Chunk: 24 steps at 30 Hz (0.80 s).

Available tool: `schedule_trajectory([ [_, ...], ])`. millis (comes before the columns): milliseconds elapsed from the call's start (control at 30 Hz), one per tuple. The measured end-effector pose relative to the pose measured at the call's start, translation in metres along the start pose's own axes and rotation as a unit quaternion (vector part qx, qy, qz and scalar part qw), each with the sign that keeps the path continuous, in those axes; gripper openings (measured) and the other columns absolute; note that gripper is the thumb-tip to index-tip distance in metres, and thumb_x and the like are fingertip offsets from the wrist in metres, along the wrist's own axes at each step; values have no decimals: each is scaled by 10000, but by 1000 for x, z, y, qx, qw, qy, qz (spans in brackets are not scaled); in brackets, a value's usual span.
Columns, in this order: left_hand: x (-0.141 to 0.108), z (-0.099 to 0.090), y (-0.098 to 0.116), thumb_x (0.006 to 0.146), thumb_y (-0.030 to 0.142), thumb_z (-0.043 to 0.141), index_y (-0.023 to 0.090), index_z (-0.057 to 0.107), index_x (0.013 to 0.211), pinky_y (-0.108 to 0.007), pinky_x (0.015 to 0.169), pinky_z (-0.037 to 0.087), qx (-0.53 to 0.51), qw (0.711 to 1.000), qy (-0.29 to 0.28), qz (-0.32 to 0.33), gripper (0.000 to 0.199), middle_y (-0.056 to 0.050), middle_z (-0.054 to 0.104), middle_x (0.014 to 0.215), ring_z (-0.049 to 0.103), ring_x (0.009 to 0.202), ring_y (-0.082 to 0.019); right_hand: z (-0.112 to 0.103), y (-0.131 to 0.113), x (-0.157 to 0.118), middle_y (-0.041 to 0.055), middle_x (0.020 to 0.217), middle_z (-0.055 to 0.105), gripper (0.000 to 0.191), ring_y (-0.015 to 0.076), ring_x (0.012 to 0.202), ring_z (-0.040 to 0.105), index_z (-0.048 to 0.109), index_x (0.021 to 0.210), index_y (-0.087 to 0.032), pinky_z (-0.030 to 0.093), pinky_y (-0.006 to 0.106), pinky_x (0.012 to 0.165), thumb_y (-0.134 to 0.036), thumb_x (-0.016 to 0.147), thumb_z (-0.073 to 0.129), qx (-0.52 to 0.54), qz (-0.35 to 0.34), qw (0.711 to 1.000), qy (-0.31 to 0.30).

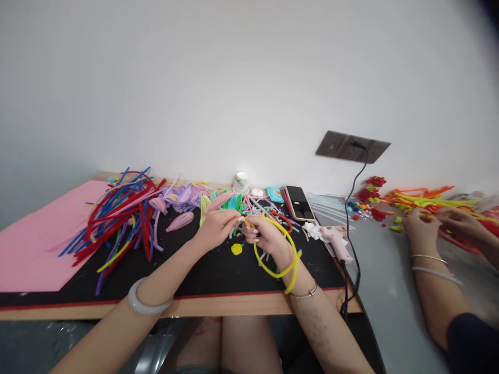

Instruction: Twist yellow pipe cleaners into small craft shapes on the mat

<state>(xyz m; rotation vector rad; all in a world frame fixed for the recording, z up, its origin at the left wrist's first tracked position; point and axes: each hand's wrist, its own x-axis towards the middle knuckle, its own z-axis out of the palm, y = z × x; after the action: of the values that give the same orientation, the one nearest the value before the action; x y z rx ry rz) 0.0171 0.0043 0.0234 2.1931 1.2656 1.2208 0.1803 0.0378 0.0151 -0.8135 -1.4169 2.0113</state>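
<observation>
Pinching yellow pipe cleaners (297,264) in left hand (220,226) and right hand (267,235), trailing slack to the near right; probably handling light, soft, springy, gripping best by the ends.

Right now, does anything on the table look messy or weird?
Yes, the tangled heap of mostly red and blue pipe cleaners looks messy: some ends stray onto the pink sheet. The pink glue gun also lies on its side by crumpled white tissue, instead of standing up. Nothing looks clearly broken.
</observation>
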Motion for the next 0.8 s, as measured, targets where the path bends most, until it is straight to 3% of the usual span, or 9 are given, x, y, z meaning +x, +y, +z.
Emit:
schedule_trajectory([
  [67, 0, 1, -1, 839, 240, 436, 181, 596, 725, -273, 695, 392, 3, 1000, 8, 1, 205, -24, 609, 675, 553, 680, -159, 0, -1, -1, -76, 472, 213, 268, 61, 404, 165, 360, 550, -192, 152, 208, 398, -312, 764, 468, -36, -13, 999, 8],
  [133, 1, 3, -4, 844, 293, 449, 176, 581, 684, -264, 642, 394, -46, 998, -8, -38, 238, -13, 586, 629, 531, 607, -141, 1, -3, -2, -60, 484, 256, 263, 71, 422, 215, 377, 548, -188, 188, 215, 417, -289, 779, 451, -142, -87, 984, 70],
  [200, 2, 6, -7, 838, 366, 466, 165, 551, 642, -243, 552, 380, -151, 981, -40, -112, 293, 0, 551, 571, 494, 520, -118, 3, -7, -3, -35, 517, 337, 260, 88, 475, 308, 405, 554, -179, 254, 223, 470, -265, 796, 439, -293, -189, 928, 131],
  [300, 2, 9, -14, 805, 426, 515, 153, 524, 654, -216, 486, 354, -350, 904, -70, -233, 312, 11, 526, 546, 461, 473, -94, 4, -10, -4, -4, 585, 421, 261, 120, 573, 404, 431, 578, -172, 314, 248, 577, -238, 830, 409, -466, -290, 824, 143],
  [367, 1, 10, -16, 777, 419, 562, 148, 516, 664, -204, 479, 343, -443, 847, -86, -280, 297, 25, 500, 531, 431, 461, -78, 4, -10, -5, 9, 618, 443, 247, 134, 604, 420, 455, 607, -174, 322, 259, 609, -226, 843, 398, -507, -316, 791, 130],
  [433, 1, 10, -17, 753, 389, 604, 143, 507, 651, -197, 482, 335, -482, 820, -99, -292, 284, 39, 469, 518, 403, 456, -64, 4, -10, -6, 18, 640, 462, 230, 141, 623, 429, 483, 631, -175, 328, 261, 622, -217, 843, 404, -517, -328, 780, 129],
  [533, 1, 9, -14, 749, 383, 613, 138, 494, 612, -196, 493, 329, -454, 846, -89, -264, 304, 43, 458, 521, 395, 466, -58, 6, -10, -7, 9, 615, 468, 237, 134, 604, 439, 493, 621, -174, 332, 254, 612, -226, 839, 415, -501, -311, 794, 149],
  [700, 3, 2, -4, 796, 393, 534, 149, 501, 587, -207, 505, 326, -266, 948, -51, -164, 323, 38, 479, 513, 426, 480, -77, 10, -13, -8, -10, 547, 475, 303, 107, 550, 435, 487, 543, -161, 326, 227, 560, -252, 824, 421, -389, -224, 879, 158],
  [800, 3, -2, 1, 826, 349, 485, 161, 504, 576, -225, 526, 347, -149, 982, -30, -109, 314, 26, 495, 537, 442, 495, -93, 9, -11, -6, -28, 496, 408, 321, 85, 478, 355, 486, 527, -156, 270, 214, 480, -307, 809, 454, -285, -173, 933, 137],
])
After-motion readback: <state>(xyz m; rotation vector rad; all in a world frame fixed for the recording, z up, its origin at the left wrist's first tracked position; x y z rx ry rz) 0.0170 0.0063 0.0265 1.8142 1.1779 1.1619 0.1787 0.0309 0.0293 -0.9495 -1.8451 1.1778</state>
